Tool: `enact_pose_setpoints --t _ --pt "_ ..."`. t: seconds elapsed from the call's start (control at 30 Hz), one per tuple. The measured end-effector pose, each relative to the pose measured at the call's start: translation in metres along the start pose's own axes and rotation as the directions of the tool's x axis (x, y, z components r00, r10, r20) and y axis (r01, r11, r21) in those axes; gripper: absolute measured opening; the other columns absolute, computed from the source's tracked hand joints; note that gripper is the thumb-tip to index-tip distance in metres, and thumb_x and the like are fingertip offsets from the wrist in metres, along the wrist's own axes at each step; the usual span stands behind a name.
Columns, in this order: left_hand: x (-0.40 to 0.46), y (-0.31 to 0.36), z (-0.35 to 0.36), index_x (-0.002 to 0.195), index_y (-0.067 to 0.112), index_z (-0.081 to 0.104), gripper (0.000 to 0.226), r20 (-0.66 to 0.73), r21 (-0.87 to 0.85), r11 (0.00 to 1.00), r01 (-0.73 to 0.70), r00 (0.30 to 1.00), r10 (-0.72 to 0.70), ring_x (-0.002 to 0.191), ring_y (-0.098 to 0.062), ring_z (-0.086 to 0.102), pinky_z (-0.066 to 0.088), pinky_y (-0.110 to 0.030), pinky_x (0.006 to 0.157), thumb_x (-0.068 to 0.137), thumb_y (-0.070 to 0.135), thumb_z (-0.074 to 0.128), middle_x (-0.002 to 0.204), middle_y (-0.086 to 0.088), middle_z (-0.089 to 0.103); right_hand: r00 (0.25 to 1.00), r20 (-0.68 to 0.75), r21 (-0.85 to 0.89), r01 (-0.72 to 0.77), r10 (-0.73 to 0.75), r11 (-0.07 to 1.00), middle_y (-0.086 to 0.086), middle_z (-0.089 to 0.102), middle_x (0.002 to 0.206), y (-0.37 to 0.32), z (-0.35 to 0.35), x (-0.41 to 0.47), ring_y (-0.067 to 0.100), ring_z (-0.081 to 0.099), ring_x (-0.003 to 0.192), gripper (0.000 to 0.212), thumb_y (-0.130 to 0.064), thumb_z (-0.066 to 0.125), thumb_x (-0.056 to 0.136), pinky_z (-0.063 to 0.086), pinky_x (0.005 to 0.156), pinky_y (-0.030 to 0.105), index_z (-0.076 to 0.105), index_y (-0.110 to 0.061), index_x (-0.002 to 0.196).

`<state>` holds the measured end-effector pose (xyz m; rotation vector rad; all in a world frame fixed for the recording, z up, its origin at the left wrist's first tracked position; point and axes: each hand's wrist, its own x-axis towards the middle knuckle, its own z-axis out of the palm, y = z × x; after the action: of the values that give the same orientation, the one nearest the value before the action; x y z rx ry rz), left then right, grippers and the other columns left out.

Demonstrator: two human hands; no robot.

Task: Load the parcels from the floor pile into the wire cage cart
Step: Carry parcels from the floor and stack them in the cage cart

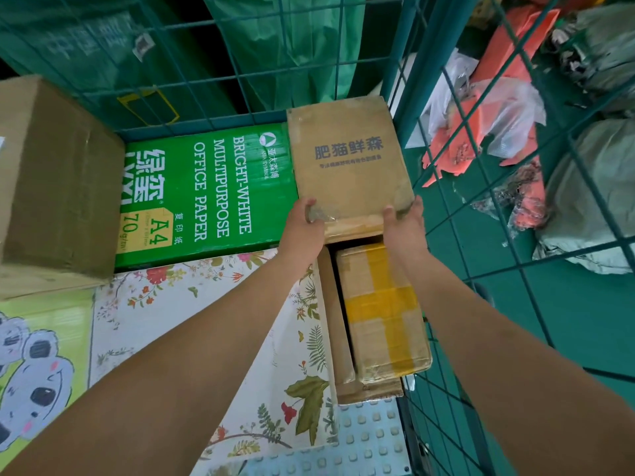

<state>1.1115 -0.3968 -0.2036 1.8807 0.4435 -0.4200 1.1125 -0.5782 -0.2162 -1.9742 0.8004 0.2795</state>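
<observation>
Two hands are stretched into the wire cage cart [405,80], and a flat brown carton [350,159] printed with dark Chinese characters is gripped between them at its near edge. The left hand [304,225] is curled round the near left corner, thumb on top; the right hand [405,223] is wrapped round the near right corner. The carton is held in the cart's far right corner, beside the mesh wall, its near end above a brown box crossed with yellow tape [385,310]. Whether its far end rests on anything cannot be told.

To the left of the carton, a green box of A4 office paper [206,194] is lain flat, and a large plain cardboard box [51,180] is stood beside that. A floral-patterned parcel [206,321] and a pale green koala-printed package [37,355] are seen nearer the camera. Outside the mesh, on the green floor, grey sacks [591,201] and orange bags [481,139] are heaped.
</observation>
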Motion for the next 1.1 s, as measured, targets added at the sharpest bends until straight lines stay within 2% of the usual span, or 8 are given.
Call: enact_pose_setpoints --t 0.13,0.37,0.5,0.63,0.7,0.83,0.9,1.1 --pt "0.007 -0.010 0.005 0.161 0.039 0.022 0.068 0.124 0.425 0.894 -0.140 0.988 0.095 0.151 -0.030 0.028 0.034 -0.034 0.114 0.103 0.025 0.054 0.172 -0.002 0.002 0.998 -0.050 -0.240 0.014 -0.027 0.971 0.015 0.049 0.143 0.002 -0.001 -0.005 0.040 0.062 0.111 0.074 -0.051 0.042 0.103 0.051 0.095 0.048 -0.002 -0.040 0.162" --pt "0.024 0.002 0.001 0.160 0.040 0.024 0.066 0.138 0.790 0.583 -0.188 0.982 0.130 0.156 -0.039 0.004 0.030 -0.060 0.119 0.103 0.036 0.056 0.172 0.001 -0.001 0.973 0.138 -0.558 0.229 -0.183 0.797 0.009 0.035 0.155 0.011 0.008 -0.014 0.035 0.053 0.124 0.076 -0.026 0.050 0.103 0.052 0.097 0.049 0.006 -0.033 0.164" --pt "0.016 0.017 -0.005 0.163 0.038 0.014 0.069 0.179 0.816 0.553 -0.167 0.983 0.033 0.157 -0.037 -0.001 0.024 -0.059 0.120 0.105 0.025 0.050 0.172 0.002 -0.006 0.965 0.263 -0.423 0.124 -0.010 0.898 0.003 0.062 0.095 0.000 -0.012 -0.024 0.022 0.059 0.072 0.079 -0.019 0.046 0.105 0.052 0.060 0.035 -0.002 -0.041 0.163" --pt "-0.034 0.004 -0.020 0.163 0.034 0.017 0.069 0.199 0.683 0.710 -0.170 0.979 0.042 0.157 -0.036 0.002 0.021 -0.052 0.124 0.103 0.034 0.052 0.172 -0.003 0.006 0.972 0.229 -0.224 0.102 -0.049 0.969 -0.002 0.057 0.111 0.008 -0.021 -0.079 0.013 0.051 0.062 0.078 -0.016 0.049 0.101 0.043 0.054 0.028 0.009 -0.042 0.163" --pt "-0.060 -0.007 -0.026 0.162 0.032 0.023 0.067 0.180 0.559 0.814 -0.157 0.981 0.066 0.155 -0.032 0.015 0.025 -0.046 0.124 0.102 0.032 0.052 0.170 -0.005 0.017 0.971 0.241 -0.084 0.032 -0.011 0.996 0.002 0.058 0.129 0.009 -0.019 -0.111 0.028 0.067 0.085 0.076 -0.016 0.050 0.102 0.053 0.072 0.040 0.013 -0.038 0.163" --pt "-0.122 -0.012 -0.046 0.159 0.033 0.033 0.061 0.091 0.219 0.975 -0.033 0.996 0.013 0.133 -0.017 0.048 0.045 -0.013 0.096 0.103 0.024 0.055 0.164 0.003 0.031 0.947 0.299 0.098 -0.152 0.116 0.984 0.005 0.039 0.161 0.005 -0.020 -0.174 0.024 0.052 0.126 0.072 -0.018 0.056 0.103 0.042 0.095 0.035 0.018 -0.031 0.164" --pt "-0.149 -0.013 -0.058 0.158 0.035 0.035 0.059 0.077 0.122 0.992 0.021 0.997 -0.031 0.120 -0.011 0.052 0.043 -0.005 0.074 0.104 0.023 0.054 0.165 0.008 0.030 0.945 0.312 0.102 -0.137 0.099 0.985 0.008 0.043 0.154 0.006 -0.017 -0.204 0.027 0.049 0.131 0.068 -0.011 0.054 0.104 0.041 0.098 0.036 0.022 -0.024 0.163" --pt "-0.230 -0.038 -0.108 0.156 0.033 0.039 0.057 0.094 -0.088 0.992 0.092 0.992 -0.084 0.137 -0.019 0.047 0.039 -0.030 0.103 0.103 0.020 0.056 0.159 0.003 0.041 0.953 0.277 0.249 -0.193 0.121 0.949 -0.007 0.056 0.104 0.023 -0.011 -0.317 0.003 0.050 0.090 0.053 -0.012 0.057 0.100 0.041 0.102 0.034 0.046 -0.020 0.151"
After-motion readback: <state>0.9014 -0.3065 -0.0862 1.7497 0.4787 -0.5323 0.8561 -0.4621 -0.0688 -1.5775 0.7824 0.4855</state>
